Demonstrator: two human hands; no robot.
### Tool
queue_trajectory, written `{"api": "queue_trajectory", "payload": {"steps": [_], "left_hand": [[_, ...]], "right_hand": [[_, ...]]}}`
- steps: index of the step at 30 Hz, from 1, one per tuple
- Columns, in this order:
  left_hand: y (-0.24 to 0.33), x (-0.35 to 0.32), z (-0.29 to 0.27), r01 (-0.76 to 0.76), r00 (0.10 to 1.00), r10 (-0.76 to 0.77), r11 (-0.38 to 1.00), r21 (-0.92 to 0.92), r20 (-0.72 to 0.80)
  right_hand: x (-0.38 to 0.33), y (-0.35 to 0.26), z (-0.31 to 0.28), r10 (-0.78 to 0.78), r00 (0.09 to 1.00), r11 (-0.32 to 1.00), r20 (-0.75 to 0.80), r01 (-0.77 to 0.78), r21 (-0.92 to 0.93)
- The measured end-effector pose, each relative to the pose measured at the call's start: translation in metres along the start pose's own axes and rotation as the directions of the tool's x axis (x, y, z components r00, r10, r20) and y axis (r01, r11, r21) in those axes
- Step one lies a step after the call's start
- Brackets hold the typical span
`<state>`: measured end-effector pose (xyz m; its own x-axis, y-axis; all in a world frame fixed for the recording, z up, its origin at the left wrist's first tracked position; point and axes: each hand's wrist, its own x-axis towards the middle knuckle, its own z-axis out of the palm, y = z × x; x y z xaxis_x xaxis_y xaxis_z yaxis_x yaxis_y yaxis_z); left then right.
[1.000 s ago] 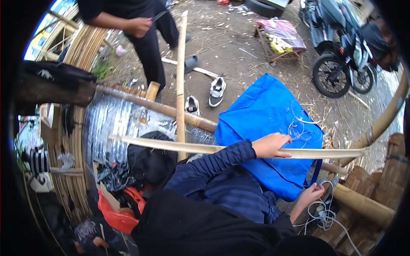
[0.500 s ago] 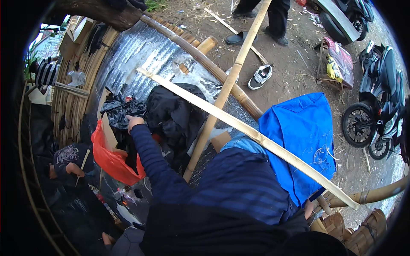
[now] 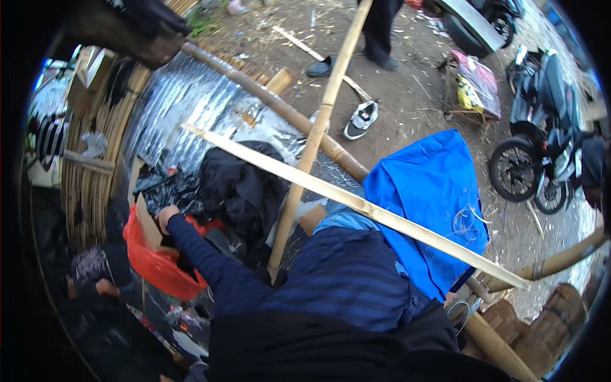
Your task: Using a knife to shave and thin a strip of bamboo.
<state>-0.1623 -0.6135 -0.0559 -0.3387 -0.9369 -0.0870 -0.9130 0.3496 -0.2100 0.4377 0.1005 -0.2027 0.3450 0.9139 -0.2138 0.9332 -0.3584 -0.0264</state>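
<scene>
At the mouth of a red plastic bag, my left hand is closed against a piece of cardboard; what its fingers hold, if anything, is hidden. Crumpled black plastic and a bundle of black cloth lie just beyond it. My right hand barely shows below the blue cloth over my lap, its fingers out of sight. A thin looped strand is beside it. Across my lap slants a long split bamboo strip.
A bamboo pole crosses under the strip. Another pole edges the silver-sheeted platform. Beyond stand a shoe, a person's legs and a motorcycle. Woven baskets are at lower right; another person sits at left.
My left hand has drawn back from the black plastic toward the cardboard and red bag, its pointing finger now curled in. The whole view has shifted, and a person's head appears at the right edge.
</scene>
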Motion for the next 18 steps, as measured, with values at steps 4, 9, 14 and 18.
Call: {"api": "queue_trajectory", "payload": {"steps": [4,9,14,18], "left_hand": [[0.107,-0.148,-0.063,-0.732,0.658,0.691,0.68,-0.042,-0.297],[0.189,-0.401,-0.086,-0.835,-0.43,0.891,-0.453,-0.312,-0.143],[0.12,-0.598,-0.088,-0.245,-0.968,0.167,-0.785,-0.569,0.185],[0.09,-0.629,-0.064,-0.187,-0.932,0.015,-0.876,-0.445,0.362]], "right_hand": [[-0.026,0.014,0.015,-0.082,0.962,0.992,-0.261,0.053,-0.116],[-0.092,-0.034,-0.028,0.21,0.944,0.977,-0.255,-0.192,0.096],[-0.121,-0.013,-0.062,0.176,0.961,0.78,-0.212,-0.004,0.626],[-0.195,-0.103,-0.248,-0.292,0.893,-0.051,-0.342,0.342,0.938]]}}
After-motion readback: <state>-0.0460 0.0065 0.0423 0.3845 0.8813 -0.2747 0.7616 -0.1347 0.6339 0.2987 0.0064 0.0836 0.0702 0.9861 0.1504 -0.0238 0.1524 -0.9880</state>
